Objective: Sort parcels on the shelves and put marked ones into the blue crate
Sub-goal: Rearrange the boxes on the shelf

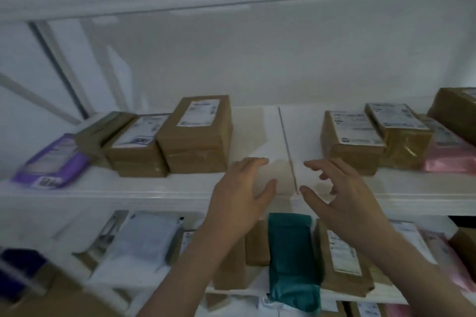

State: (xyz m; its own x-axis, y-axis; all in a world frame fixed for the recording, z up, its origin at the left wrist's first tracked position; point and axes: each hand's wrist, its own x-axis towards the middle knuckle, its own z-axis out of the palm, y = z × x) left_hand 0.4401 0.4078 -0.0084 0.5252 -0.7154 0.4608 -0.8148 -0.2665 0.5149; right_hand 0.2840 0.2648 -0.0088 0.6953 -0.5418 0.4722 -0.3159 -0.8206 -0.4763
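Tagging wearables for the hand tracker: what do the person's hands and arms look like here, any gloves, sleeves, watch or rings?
Both are bare. The left hand and right hand have no gloves, and no rings or markings can be made out, though the frame is dim and soft. Both forearms are uncovered down to the picture's bottom edge: no sleeves, watch, strap or cable visible on either wrist.

Brown boxes (pixel 195 134), middle shelf: white shipping labels, print too blurred to read.
Purple mailer (pixel 51 162), left of frame: label with a code square, illegible.
Lower-shelf parcels (pixel 342 252): labels unreadable too.
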